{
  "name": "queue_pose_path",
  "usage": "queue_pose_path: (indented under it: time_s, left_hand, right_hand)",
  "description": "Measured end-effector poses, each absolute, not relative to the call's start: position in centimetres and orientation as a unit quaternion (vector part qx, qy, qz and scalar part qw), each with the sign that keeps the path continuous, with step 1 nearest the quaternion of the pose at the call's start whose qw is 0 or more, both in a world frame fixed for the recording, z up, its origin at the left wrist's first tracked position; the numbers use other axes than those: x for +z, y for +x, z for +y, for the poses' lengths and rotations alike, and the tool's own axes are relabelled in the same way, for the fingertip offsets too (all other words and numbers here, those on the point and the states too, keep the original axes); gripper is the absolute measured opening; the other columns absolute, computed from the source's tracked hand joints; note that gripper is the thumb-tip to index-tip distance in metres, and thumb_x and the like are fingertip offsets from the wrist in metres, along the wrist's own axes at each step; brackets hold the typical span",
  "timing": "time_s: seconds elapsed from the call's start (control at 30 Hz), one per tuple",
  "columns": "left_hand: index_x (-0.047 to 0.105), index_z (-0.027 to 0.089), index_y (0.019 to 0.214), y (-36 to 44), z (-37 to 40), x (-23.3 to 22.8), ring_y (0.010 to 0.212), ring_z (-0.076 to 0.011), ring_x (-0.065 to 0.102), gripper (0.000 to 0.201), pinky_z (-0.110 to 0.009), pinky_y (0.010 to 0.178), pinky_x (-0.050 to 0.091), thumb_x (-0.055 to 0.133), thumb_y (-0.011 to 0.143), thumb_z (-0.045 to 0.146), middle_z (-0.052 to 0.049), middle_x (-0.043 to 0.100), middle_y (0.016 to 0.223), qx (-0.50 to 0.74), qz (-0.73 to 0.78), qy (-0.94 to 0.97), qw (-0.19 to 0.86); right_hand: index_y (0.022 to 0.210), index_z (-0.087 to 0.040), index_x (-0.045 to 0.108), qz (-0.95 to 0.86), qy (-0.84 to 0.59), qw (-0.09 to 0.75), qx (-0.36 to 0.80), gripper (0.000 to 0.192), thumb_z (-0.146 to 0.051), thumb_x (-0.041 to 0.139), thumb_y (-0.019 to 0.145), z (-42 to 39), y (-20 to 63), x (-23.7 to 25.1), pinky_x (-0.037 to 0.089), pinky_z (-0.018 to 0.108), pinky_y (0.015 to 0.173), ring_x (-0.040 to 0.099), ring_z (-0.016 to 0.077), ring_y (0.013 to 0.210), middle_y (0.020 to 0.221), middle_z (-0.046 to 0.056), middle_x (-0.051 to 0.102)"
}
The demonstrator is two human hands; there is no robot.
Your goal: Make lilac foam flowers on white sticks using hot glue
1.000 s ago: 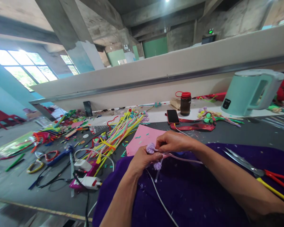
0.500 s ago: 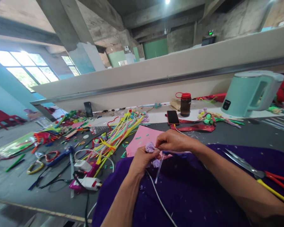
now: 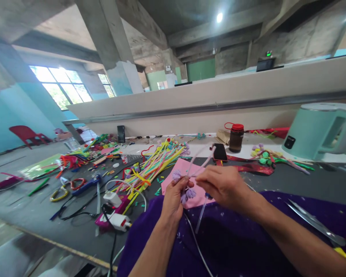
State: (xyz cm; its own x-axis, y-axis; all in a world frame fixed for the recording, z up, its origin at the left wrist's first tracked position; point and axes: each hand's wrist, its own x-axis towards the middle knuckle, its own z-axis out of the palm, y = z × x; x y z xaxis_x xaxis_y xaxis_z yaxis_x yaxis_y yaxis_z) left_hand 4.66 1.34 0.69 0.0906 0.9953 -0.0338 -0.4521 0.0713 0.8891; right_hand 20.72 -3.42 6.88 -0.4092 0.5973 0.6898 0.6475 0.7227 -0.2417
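My left hand (image 3: 174, 198) pinches a small fluffy lilac flower (image 3: 177, 176) that looks made of bent pipe cleaners. More lilac petals (image 3: 188, 195) show beneath its fingers. Pale lilac pipe cleaner stems (image 3: 203, 163) rise from the bunch, up and to the right. Just right of the flower is my right hand (image 3: 222, 186), its fingers curled together at a pale strand; the fingertips partly hide the contact. Behind and below both hands lies a pink sheet (image 3: 177, 167). A clear glue stick (image 3: 201, 217) pokes out below the right hand, over the purple cloth (image 3: 233, 238).
Left are bundled coloured pipe cleaners (image 3: 158, 157), a blue glue gun (image 3: 88, 186), pliers (image 3: 59, 192) and a power strip (image 3: 115, 221) with cords. Scissors (image 3: 320, 225) lie right. Behind stand a phone (image 3: 220, 152), a bottle (image 3: 236, 138) and a mint kettle (image 3: 308, 130).
My right hand has drawn away from the flower to the right, and lilac stems now stand up between the hands. My left hand keeps its pinch. The whole view has shifted.
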Motion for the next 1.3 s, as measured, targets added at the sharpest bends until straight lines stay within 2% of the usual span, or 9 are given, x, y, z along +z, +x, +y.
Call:
queue_pose_path:
  time_s: [0.07, 0.13, 0.2, 0.27, 0.37, 0.6, 0.83, 1.1, 1.3]
  left_hand:
    - [0.062, 0.013, 0.068, 4.5, 1.4, 0.8, 0.046, -0.0087, 0.056, 0.018, -0.019, 0.046, 0.045, 0.074, 0.059, 0.024, 0.002, 0.063, 0.054, 0.594, 0.348, 0.342, 0.639]
    - [0.063, 0.013, 0.068, 4.4, 1.3, 0.8, 0.048, -0.0090, 0.057, 0.018, -0.019, 0.048, 0.046, 0.074, 0.058, 0.023, 0.002, 0.064, 0.054, 0.608, 0.337, 0.313, 0.647]
    - [0.063, 0.013, 0.067, 4.4, 1.3, 0.8, 0.048, -0.0084, 0.057, 0.016, -0.019, 0.049, 0.047, 0.074, 0.058, 0.021, 0.002, 0.063, 0.053, 0.615, 0.326, 0.293, 0.655]
    - [0.064, 0.013, 0.066, 4.4, 1.1, 0.7, 0.049, -0.0081, 0.058, 0.014, -0.018, 0.050, 0.047, 0.074, 0.059, 0.019, 0.002, 0.064, 0.053, 0.614, 0.317, 0.288, 0.663]
    - [0.066, 0.013, 0.068, 4.8, 0.7, 0.6, 0.051, -0.0100, 0.060, 0.014, -0.020, 0.050, 0.047, 0.074, 0.059, 0.019, 0.001, 0.066, 0.057, 0.603, 0.313, 0.292, 0.673]
    - [0.068, 0.012, 0.074, 5.1, 0.1, 0.5, 0.053, -0.0098, 0.058, 0.016, -0.020, 0.051, 0.046, 0.072, 0.063, 0.022, 0.000, 0.063, 0.058, 0.568, 0.331, 0.339, 0.673]
    - [0.067, 0.012, 0.070, 4.7, 0.1, 0.7, 0.052, -0.0111, 0.057, 0.016, -0.021, 0.050, 0.045, 0.072, 0.061, 0.025, -0.001, 0.064, 0.059, 0.531, 0.359, 0.391, 0.660]
    - [0.067, 0.011, 0.066, 4.5, 0.3, 0.2, 0.051, -0.0115, 0.054, 0.017, -0.021, 0.050, 0.042, 0.072, 0.063, 0.027, -0.003, 0.062, 0.059, 0.540, 0.364, 0.433, 0.623]
    - [0.066, 0.012, 0.066, 4.4, 0.2, 0.1, 0.052, -0.0113, 0.054, 0.017, -0.022, 0.050, 0.041, 0.072, 0.063, 0.028, -0.002, 0.062, 0.060, 0.536, 0.371, 0.451, 0.609]
  right_hand:
    - [0.069, -0.017, 0.064, -0.849, -0.418, 0.322, -0.008, 0.024, -0.027, 0.049, 0.085, -2.8, 19.9, 5.8, 0.032, 0.025, 0.054, 0.055, 0.0146, 0.059, 0.065, 0.005, 0.063]
    - [0.060, -0.016, 0.062, -0.820, -0.473, 0.312, 0.078, 0.030, -0.032, 0.052, 0.083, -1.7, 19.2, 4.5, 0.030, 0.025, 0.050, 0.052, 0.0137, 0.053, 0.056, 0.004, 0.060]
    - [0.065, -0.016, 0.064, -0.759, -0.479, 0.377, 0.230, 0.029, -0.038, 0.053, 0.081, -0.5, 18.7, 3.1, 0.031, 0.024, 0.049, 0.051, 0.0126, 0.052, 0.059, 0.002, 0.060]
    - [0.085, -0.017, 0.063, -0.665, -0.434, 0.457, 0.400, 0.024, -0.039, 0.059, 0.077, 0.4, 18.2, 2.0, 0.033, 0.022, 0.047, 0.053, 0.0122, 0.055, 0.070, 0.002, 0.063]
    - [0.100, -0.019, 0.057, -0.553, -0.353, 0.538, 0.529, 0.034, -0.032, 0.067, 0.070, 0.5, 17.6, 1.2, 0.034, 0.020, 0.046, 0.055, 0.0123, 0.060, 0.076, 0.001, 0.064]
    - [0.078, -0.016, 0.063, -0.483, -0.340, 0.602, 0.537, 0.019, -0.030, 0.069, 0.067, 0.0, 17.1, 1.4, 0.033, 0.020, 0.041, 0.054, 0.0115, 0.051, 0.057, -0.001, 0.059]
    - [0.076, -0.015, 0.063, -0.467, -0.333, 0.582, 0.576, 0.020, -0.032, 0.070, 0.067, 1.3, 17.9, 0.6, 0.032, 0.019, 0.039, 0.043, 0.0065, 0.042, 0.054, -0.004, 0.054]
    - [0.070, -0.015, 0.062, -0.505, -0.361, 0.576, 0.532, 0.024, -0.038, 0.067, 0.069, 1.3, 18.0, 0.5, 0.030, 0.019, 0.039, 0.042, 0.0068, 0.041, 0.051, -0.004, 0.052]
    - [0.066, -0.015, 0.058, -0.489, -0.350, 0.569, 0.561, 0.024, -0.036, 0.068, 0.069, 1.6, 18.0, 0.0, 0.029, 0.019, 0.039, 0.043, 0.0068, 0.042, 0.051, -0.004, 0.051]
